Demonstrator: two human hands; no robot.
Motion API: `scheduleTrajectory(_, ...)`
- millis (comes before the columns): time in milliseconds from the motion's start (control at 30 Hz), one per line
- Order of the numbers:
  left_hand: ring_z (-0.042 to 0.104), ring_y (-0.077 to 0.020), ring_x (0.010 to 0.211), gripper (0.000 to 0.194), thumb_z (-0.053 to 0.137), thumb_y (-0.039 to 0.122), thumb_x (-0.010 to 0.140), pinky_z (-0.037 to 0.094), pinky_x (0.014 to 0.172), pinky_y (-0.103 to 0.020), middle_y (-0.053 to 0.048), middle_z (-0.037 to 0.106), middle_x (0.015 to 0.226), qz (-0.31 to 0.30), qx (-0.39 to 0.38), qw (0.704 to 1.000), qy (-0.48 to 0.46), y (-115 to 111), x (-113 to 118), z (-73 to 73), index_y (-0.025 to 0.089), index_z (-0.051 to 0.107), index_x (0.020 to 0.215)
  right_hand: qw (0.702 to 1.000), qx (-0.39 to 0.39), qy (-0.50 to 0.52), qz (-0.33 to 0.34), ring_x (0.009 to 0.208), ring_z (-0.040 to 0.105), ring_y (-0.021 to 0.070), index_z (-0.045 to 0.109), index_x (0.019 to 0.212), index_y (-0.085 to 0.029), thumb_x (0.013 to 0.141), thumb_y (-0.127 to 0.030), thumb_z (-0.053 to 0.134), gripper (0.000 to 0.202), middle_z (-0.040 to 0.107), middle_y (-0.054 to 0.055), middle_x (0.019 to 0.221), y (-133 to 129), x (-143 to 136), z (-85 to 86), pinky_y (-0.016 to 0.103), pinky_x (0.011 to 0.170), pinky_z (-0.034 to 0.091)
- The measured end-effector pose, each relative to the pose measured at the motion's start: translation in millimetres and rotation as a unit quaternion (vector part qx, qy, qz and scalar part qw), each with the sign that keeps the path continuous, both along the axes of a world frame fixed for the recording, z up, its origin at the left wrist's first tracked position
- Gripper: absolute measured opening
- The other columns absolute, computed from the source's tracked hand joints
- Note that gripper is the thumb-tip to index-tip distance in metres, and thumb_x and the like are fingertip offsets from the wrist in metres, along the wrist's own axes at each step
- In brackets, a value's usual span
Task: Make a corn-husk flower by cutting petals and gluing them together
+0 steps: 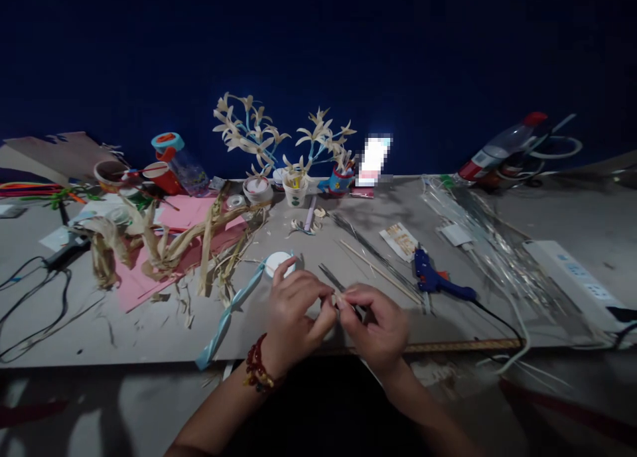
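My left hand [302,308] and my right hand [375,321] meet near the front of the table, both closed in a pinch. Between their fingertips is a small pale piece [336,300], mostly covered by the fingers; its kind I cannot make out. Dark scissor blades [330,277] stick out just beyond the fingertips, and the rest of the scissors is hidden by my right hand. Close behind my left hand lies a white roll [279,263] with a light blue ribbon [231,314] trailing to the table's front edge.
At left, dried corn husks [159,245] lie on pink paper [132,288]. Husk flowers [249,129] stand in cups at the back. A blue glue gun [440,281], thin wires [373,245], a wooden stick [381,270] and a power strip [574,281] lie at right.
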State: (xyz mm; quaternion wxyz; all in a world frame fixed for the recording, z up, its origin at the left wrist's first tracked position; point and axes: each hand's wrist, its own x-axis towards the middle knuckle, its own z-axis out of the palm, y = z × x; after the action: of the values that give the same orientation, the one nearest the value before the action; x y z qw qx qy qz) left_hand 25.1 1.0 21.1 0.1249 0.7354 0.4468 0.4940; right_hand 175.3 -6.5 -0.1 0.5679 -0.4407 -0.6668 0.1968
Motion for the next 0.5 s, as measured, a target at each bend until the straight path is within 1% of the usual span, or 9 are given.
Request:
scheduleTrajectory(100, 0.068, -0.018, 0.073, 0.013, 0.061, 0.009, 0.082, 0.041, 0.107, -0.052, 0.001, 0.072, 0.072, 0.067, 0.034, 0.997, 0.029, 3, -10, -9.2, 0.022, 0.064, 0.08, 1.0, 0.004, 0.008, -0.025, 0.066, 0.069, 0.0172, 0.066, 0.081, -0.023, 0.083, -0.011, 0.067, 0.013, 0.073, 0.0, 0.073, -2, 1, -1.2, 0.03, 0.065, 0.058)
scheduleTrajectory(167, 0.068, -0.0191, 0.075, 0.014, 0.058, 0.009, 0.083, 0.044, 0.104, -0.051, 0.0, 0.072, 0.075, 0.099, 0.031, 0.994, 0.029, 3, -16, -10.4, 0.022, 0.064, 0.081, 0.999, -0.014, 0.024, -0.042, 0.065, 0.069, 0.0172, 0.065, 0.079, -0.023, 0.083, -0.012, 0.068, 0.012, 0.072, 0.0, 0.073, -2, 3, -2.1, 0.03, 0.064, 0.058)
scheduleTrajectory(200, 0.068, -0.0196, 0.077, 0.014, 0.057, 0.01, 0.085, 0.044, 0.104, -0.05, -0.001, 0.073, 0.076, 0.091, 0.021, 0.995, 0.02, 1, -17, -8.8, 0.022, 0.065, 0.083, 0.998, -0.025, 0.033, -0.04, 0.064, 0.068, 0.0171, 0.065, 0.079, -0.023, 0.083, -0.013, 0.068, 0.012, 0.071, 0.0, 0.072, -2, 3, -2.6, 0.03, 0.063, 0.058)
scheduleTrajectory(267, 0.069, -0.0209, 0.082, 0.014, 0.057, 0.015, 0.086, 0.044, 0.105, -0.051, -0.002, 0.074, 0.082, 0.031, -0.002, 1.0, 0.005, -2, -16, -2.6, 0.021, 0.066, 0.093, 0.998, -0.042, 0.049, -0.018, 0.065, 0.068, 0.0169, 0.065, 0.079, -0.023, 0.084, -0.014, 0.067, 0.011, 0.07, 0.0, 0.072, -2, 3, -3.4, 0.029, 0.062, 0.058)
scheduleTrajectory(333, 0.069, -0.0207, 0.083, 0.013, 0.06, 0.018, 0.086, 0.041, 0.108, -0.052, -0.003, 0.075, 0.083, -0.013, -0.009, 1.0, 0.005, -6, -10, 4.5, 0.021, 0.067, 0.097, 0.997, -0.043, 0.061, 0.008, 0.067, 0.068, 0.0168, 0.065, 0.081, -0.023, 0.085, -0.013, 0.066, 0.01, 0.07, 0.0, 0.073, -2, 2, -3.8, 0.028, 0.063, 0.057)
scheduleTrajectory(400, 0.068, -0.0187, 0.079, 0.008, 0.06, 0.016, 0.086, 0.039, 0.111, -0.051, -0.001, 0.074, 0.08, -0.022, -0.007, 1.0, 0.013, -8, -4, 8.1, 0.022, 0.066, 0.09, 0.997, -0.039, 0.062, 0.014, 0.069, 0.068, 0.0168, 0.066, 0.081, -0.022, 0.085, -0.012, 0.066, 0.011, 0.07, 0.001, 0.074, -2, 1, -3.8, 0.029, 0.065, 0.057)
scheduleTrajectory(500, 0.066, -0.0166, 0.072, 0.012, 0.059, 0.012, 0.086, 0.038, 0.111, -0.052, 0.001, 0.07, 0.072, -0.016, -0.005, 1.0, 0.015, -6, -1, 4.3, 0.022, 0.062, 0.08, 0.999, -0.022, 0.04, 0.003, 0.068, 0.068, 0.0166, 0.066, 0.082, -0.022, 0.084, -0.011, 0.068, 0.012, 0.071, 0.001, 0.074, -3, 0, -3.6, 0.029, 0.065, 0.057)
